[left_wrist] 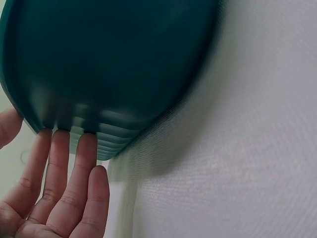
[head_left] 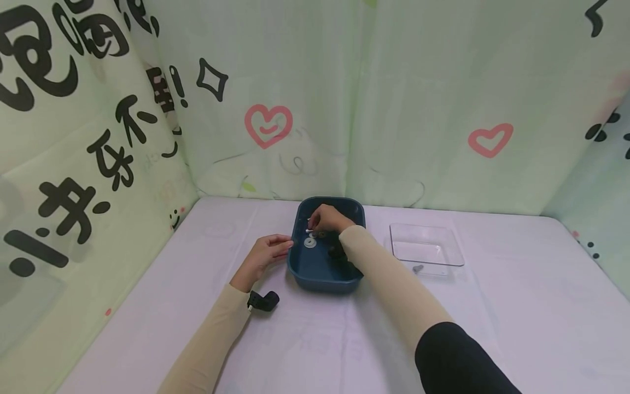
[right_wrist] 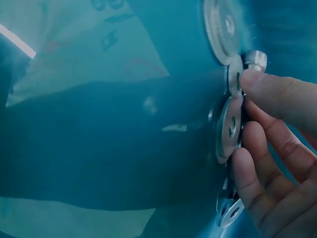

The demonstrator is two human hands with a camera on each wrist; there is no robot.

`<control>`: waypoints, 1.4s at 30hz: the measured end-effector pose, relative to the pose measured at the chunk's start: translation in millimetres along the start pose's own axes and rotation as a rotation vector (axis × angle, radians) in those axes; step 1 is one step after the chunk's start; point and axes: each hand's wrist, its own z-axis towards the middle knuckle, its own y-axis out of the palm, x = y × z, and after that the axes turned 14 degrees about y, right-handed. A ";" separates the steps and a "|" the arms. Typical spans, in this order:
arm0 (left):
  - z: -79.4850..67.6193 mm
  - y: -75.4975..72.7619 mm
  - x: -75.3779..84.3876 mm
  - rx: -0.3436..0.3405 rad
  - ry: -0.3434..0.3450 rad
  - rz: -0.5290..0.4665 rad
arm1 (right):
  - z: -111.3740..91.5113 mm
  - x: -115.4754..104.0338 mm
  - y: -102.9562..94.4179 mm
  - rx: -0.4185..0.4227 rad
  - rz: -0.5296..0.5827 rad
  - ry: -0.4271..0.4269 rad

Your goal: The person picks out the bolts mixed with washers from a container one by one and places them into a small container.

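A dark blue plastic basin (head_left: 319, 284) stands on the table. My left hand (head_left: 269, 253) is at its left side, and in the left wrist view the nearly straight fingers (left_wrist: 59, 158) touch the rim and outer wall. Inside the basin, my right hand (head_left: 328, 219) reaches down with curled fingers. At its thumb and index fingertips is a small metal washer (right_wrist: 235, 77), pinched at its edge. Around it lie a large washer (right_wrist: 221, 29), another washer (right_wrist: 231, 128), a hex-headed metal piece (right_wrist: 256, 60) and a lower washer (right_wrist: 232, 214). Part of the pile is hidden behind the fingers.
To the basin's right stands a clear plastic box (head_left: 427, 245), with a small grey piece (head_left: 418, 268) near its front edge. A black wrist camera (head_left: 263, 301) sticks out from the left sleeve. Printed curtains (head_left: 354, 137) hang behind and beside the table.
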 end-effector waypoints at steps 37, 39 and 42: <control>-9.6 3.2 18.1 -0.020 0.004 -0.002 | -1.3 -1.3 -3.0 -0.020 -0.070 -0.092; -14.3 4.2 25.4 -0.021 0.005 0.002 | -1.2 -1.1 -4.4 -0.012 -0.056 -0.115; -16.1 4.9 29.2 -0.017 -0.004 0.001 | -1.3 -1.1 -6.6 -0.001 -0.034 -0.134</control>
